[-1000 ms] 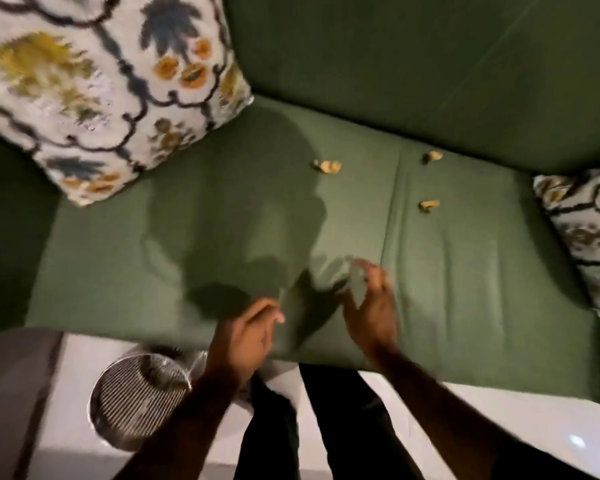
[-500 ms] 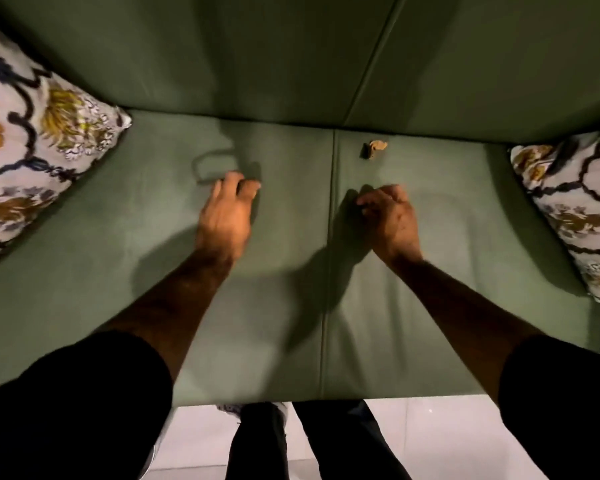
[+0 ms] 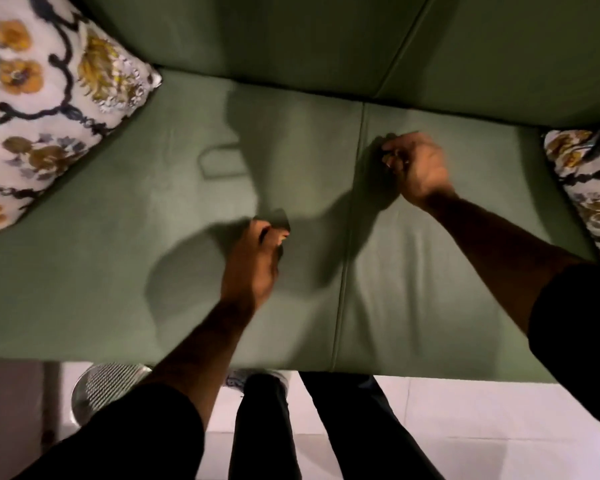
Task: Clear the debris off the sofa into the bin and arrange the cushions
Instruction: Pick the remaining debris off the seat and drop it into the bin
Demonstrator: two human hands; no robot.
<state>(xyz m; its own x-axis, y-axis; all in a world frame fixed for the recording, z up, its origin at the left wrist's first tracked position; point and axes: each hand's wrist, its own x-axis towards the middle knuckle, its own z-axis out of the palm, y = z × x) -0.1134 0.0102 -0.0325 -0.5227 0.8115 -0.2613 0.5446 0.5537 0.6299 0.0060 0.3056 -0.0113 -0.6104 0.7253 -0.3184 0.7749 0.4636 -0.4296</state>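
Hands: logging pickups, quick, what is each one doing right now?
Left hand: fingers curled shut over the seat; contents cannot be told.
Right hand: fingers pinched shut near the back of the seat; contents hidden.

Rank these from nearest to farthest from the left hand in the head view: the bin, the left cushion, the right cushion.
From the left hand:
1. Bin, on the floor below it, to the left.
2. Left cushion, far left of the sofa.
3. Right cushion, at the far right edge.

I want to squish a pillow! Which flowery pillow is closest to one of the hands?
The cushion at the sofa's right end. It sits just beyond the right hand, while the big cushion at the left end lies much farther from the left hand.
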